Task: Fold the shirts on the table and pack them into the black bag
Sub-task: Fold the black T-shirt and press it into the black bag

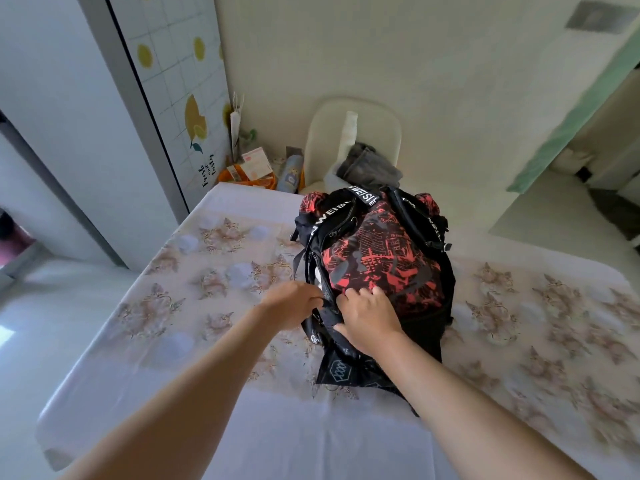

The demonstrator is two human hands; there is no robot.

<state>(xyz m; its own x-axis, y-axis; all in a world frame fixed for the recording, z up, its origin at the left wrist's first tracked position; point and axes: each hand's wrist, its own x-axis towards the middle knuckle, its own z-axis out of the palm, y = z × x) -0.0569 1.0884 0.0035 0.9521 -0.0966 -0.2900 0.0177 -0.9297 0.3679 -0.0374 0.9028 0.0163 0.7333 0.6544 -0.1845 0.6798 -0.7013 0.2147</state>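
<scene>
Head view: your left hand (294,304) pinches the black bag (381,251) edge, right hand (367,322) grip unclear; tug hard and that pinch could slip.

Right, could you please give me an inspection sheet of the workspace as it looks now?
Surface: a floral tablecloth covers the table.
Job's things: black-and-red backpack lies on the table; no loose shirts seen.
Clutter: blue bottle and box beyond the far left corner.
Hands: left hand pinches the backpack's near edge; right hand rests on the backpack.
Cables: nothing seen.
Surroundings: white chair holding grey clothes; lemon-print panel.
</scene>
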